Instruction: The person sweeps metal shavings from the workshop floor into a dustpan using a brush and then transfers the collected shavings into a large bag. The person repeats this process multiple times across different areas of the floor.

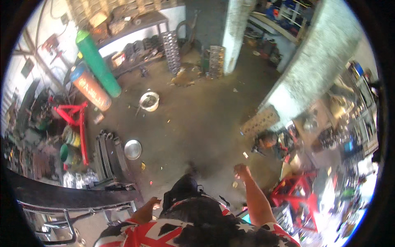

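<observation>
My right hand [242, 171] hangs out in front of me over the dark floor, its fingers curled in and nothing visible in them. Low on the other side, my left hand [153, 203] is beside my dark trouser leg; it is small and its fingers are too unclear to read. Neither hand touches any object that I can make out. Closest to the left hand is a dark metal rack of long bars [110, 158]. A red metal frame [296, 193] stands to the right of my right forearm.
A round silver dish [133, 150] and a white bucket [149, 101] are on the floor ahead. Green [98, 64] and orange [91, 90] gas cylinders stand far left, near a red stand [84, 136]. At right, a perforated metal block [260, 122] leans by a pale pillar [304, 70].
</observation>
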Available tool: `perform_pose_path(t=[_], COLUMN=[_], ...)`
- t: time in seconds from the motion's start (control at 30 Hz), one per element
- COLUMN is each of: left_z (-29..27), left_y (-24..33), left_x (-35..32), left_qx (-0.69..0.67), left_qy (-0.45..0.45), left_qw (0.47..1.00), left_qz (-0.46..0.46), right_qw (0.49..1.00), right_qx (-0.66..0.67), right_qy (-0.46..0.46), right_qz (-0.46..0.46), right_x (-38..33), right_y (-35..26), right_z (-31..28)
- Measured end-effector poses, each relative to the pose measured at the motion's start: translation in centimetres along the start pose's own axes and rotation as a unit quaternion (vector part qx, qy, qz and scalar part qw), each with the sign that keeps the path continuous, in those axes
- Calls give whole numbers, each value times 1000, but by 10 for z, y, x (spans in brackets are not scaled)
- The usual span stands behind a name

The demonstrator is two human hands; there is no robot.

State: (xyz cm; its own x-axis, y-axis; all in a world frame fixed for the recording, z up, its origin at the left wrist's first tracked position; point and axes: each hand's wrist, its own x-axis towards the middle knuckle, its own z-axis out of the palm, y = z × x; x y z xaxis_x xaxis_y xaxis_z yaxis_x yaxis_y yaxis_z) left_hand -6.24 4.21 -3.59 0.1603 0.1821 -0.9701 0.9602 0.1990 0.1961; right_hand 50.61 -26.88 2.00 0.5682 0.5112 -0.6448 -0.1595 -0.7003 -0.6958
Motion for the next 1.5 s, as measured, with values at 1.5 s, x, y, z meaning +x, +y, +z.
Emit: perform_pose_path(t=[1.5], left_z=[-404], left_y=[1064], left_x=[110], left_qx=[-426], left_qy=[379], left_qw=[777], left_qz=[265], right_qw=[815], right_qx=[-550], right_qy=[-58], right_qz=[-173], right_x=[1051], right_y=[-946], right_z=[-149])
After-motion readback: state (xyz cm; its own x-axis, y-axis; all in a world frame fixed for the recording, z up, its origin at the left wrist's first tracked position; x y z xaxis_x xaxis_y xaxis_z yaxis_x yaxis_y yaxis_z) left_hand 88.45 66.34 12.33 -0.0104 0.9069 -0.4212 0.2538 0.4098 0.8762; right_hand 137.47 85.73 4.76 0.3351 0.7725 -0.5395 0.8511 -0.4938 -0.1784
